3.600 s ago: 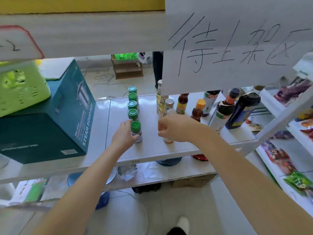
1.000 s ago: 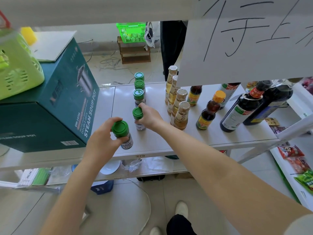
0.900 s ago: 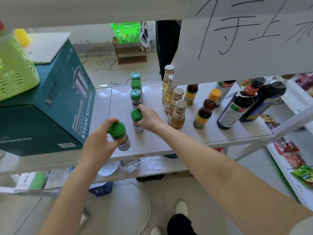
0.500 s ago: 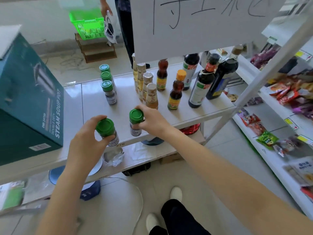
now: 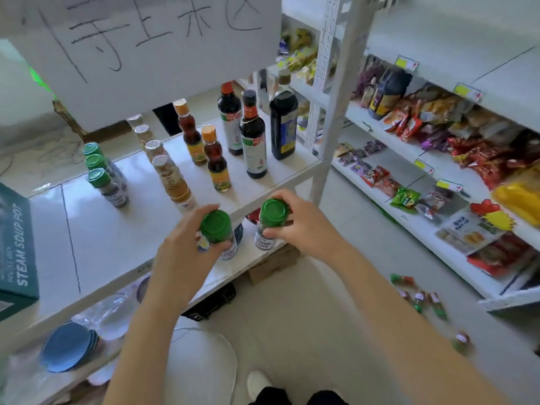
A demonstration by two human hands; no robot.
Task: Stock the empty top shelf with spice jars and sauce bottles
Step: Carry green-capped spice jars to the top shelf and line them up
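My left hand (image 5: 187,249) grips a green-capped spice jar (image 5: 217,233), lifted just past the front edge of the white shelf (image 5: 96,238). My right hand (image 5: 301,225) grips a second green-capped spice jar (image 5: 270,222) beside it, also off the shelf. Three more green-capped jars (image 5: 105,182) stand in a row at the shelf's left. A row of silver-capped jars (image 5: 169,176), two amber sauce bottles (image 5: 216,162) and three dark sauce bottles (image 5: 252,135) stand further back and right.
A white paper sign (image 5: 152,54) hangs above the shelf. A teal boxed soup pot (image 5: 16,247) sits at far left. A store rack (image 5: 438,159) with snack packets runs along the right. Small bottles (image 5: 423,299) lie on the floor. Blue plates (image 5: 68,346) rest on the lower shelf.
Both hands have lifted their green-capped jars off the shelf and drawn them toward me and to the right. The view has swung right, revealing the snack rack.
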